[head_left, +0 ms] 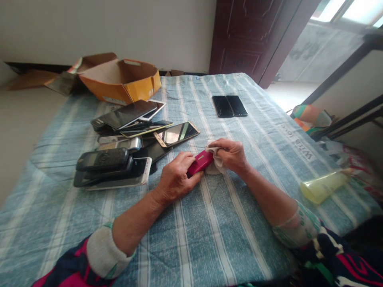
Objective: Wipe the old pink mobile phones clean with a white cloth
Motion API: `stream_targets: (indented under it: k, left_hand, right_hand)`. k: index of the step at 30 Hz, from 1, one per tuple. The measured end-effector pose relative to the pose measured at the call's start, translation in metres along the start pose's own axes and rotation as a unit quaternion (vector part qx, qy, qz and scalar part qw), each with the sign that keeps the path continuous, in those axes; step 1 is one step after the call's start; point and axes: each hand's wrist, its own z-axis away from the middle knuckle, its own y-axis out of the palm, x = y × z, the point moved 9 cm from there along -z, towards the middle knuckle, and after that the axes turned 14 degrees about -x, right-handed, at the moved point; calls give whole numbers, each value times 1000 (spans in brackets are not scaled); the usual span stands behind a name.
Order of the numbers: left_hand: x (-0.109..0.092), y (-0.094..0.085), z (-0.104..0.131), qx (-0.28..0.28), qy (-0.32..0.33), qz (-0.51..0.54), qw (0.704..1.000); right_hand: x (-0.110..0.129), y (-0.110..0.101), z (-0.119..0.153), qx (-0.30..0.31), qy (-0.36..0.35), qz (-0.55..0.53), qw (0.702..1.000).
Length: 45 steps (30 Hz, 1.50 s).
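Observation:
A small pink mobile phone [201, 162] lies between my two hands, just above the striped cloth. My left hand [178, 175] grips its left end, thumb on the near side and fingers on the far side. With my right hand [230, 154] I pinch a white cloth [217, 161] and press it against the phone's right end. Part of the cloth hangs down to the table. Left of my left hand a gold smartphone [176, 134] rests against a heap of phones, with a black keypad phone [103, 159] on top of a white-edged smartphone [139, 171].
Two black smartphones [229, 106] lie side by side toward the back. An open orange cardboard box [119, 89] stands at the far left, behind the heap. A yellow-green translucent bottle [323, 186] lies on its side at the right edge of the striped tablecloth [191, 235].

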Motion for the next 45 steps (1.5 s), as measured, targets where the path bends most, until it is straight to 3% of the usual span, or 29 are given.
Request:
stream_targets:
  k: [11,15,19,23,34,40,45]
  left_hand:
    - [-1,-4,0,-13,10,-16,1000]
    - [1,-5,-1,-19,9,-14,1000]
    - [5,-6,-1,-26,1,-8,1000]
    - [6,-9,-3,-44,3,-2,999]
    - [5,-9,-4,-36,1,-23,999]
    - [7,-12,-5,-48,-8,-12,999]
    - [9,-14,-6,-54,-19,-3,998]
  right_hand:
    - [0,0,0,-5,-15,1,1000]
    - [25,1,8,-11,-122,51,991]
    - [56,20,30,37,-244,105,963]
    - [59,32,40,70,-287,135,946]
    - [6,8,11,-23,-175,159,971]
    - [5,2,8,-50,-132,96,985]
    - [8,8,10,-32,-127,75,989]
